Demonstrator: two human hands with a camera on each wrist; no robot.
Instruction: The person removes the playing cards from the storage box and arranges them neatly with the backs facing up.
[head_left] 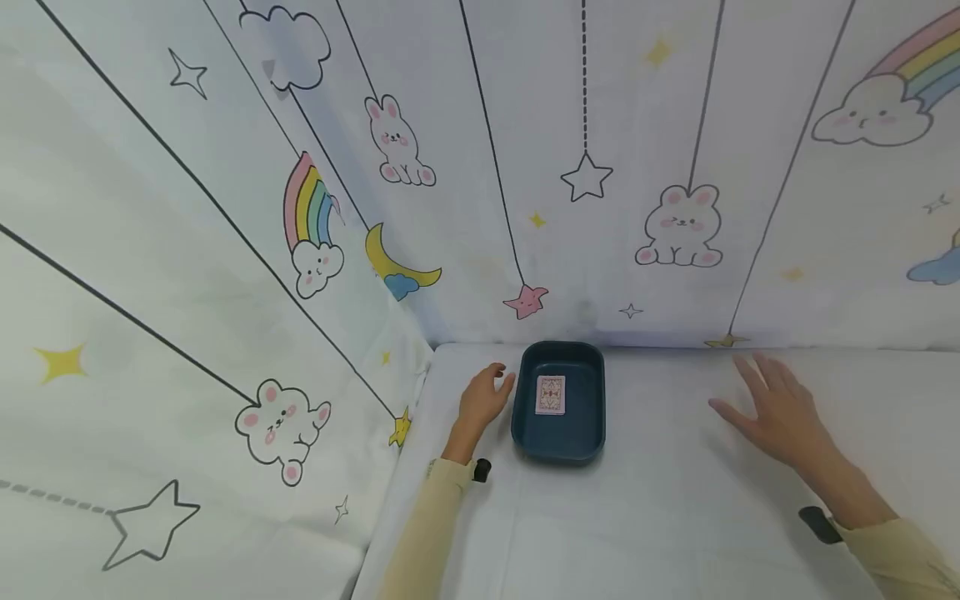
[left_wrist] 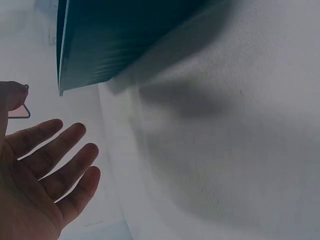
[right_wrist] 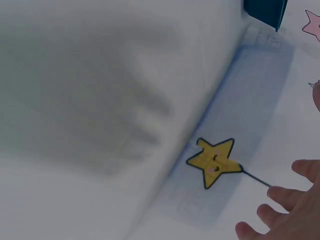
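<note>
A dark teal rectangular tray [head_left: 570,437] lies on the white surface near the back wall. Inside it, left of the middle, is a playing card or deck [head_left: 551,395] with a red patterned back showing; its thickness is hard to tell. Just left of the tray my left hand [head_left: 483,402] hovers with relaxed fingers, holding nothing. In the left wrist view those fingers [left_wrist: 65,175] are spread below the tray's side [left_wrist: 115,45]. Well to the right of the tray, my right hand [head_left: 780,412] is held with fingers extended and nothing in it; its fingertips [right_wrist: 282,197] show in the right wrist view.
A white cloth [head_left: 645,533] covers the table. Behind it and along the left stand white walls [head_left: 480,208] printed with bunnies, stars and rainbows. A yellow printed star [right_wrist: 215,162] sits low on the back wall. Dark wrist bands [head_left: 482,470] are on both arms.
</note>
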